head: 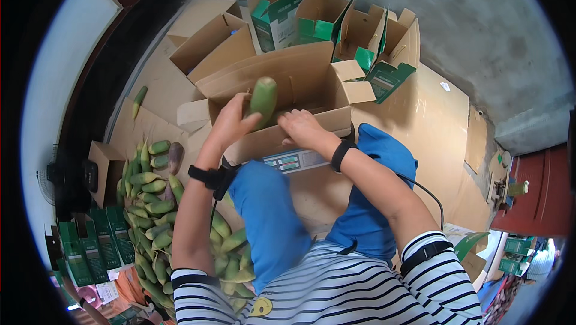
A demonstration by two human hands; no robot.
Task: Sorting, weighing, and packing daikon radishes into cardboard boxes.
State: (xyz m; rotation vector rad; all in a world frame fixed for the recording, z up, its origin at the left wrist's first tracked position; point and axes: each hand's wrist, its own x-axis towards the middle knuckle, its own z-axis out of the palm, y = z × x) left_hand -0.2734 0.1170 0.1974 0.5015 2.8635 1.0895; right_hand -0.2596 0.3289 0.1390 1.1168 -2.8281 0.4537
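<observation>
My left hand [231, 120] grips a green radish [264, 98], held upright at the near left of an open cardboard box [274, 73]. The radish's lower end is hidden behind my thumb and the box's near wall. My right hand [303, 129] is on the rim of that near wall, fingers curled over to the inside and thumb outside. Little of the box's inside shows. Between my knees, a scale [294, 161] with a display panel sits at the foot of the box. To my left lies a large heap of green radishes [153, 208].
Several open green-printed cartons [281, 19] stand behind the box, with a plain carton [216, 46] at their left. One loose radish [139, 101] lies on the cardboard-covered floor [418, 145]. Green cartons [92, 244] and a fan [47, 181] are far left. Another person's arm [83, 300] shows lower left.
</observation>
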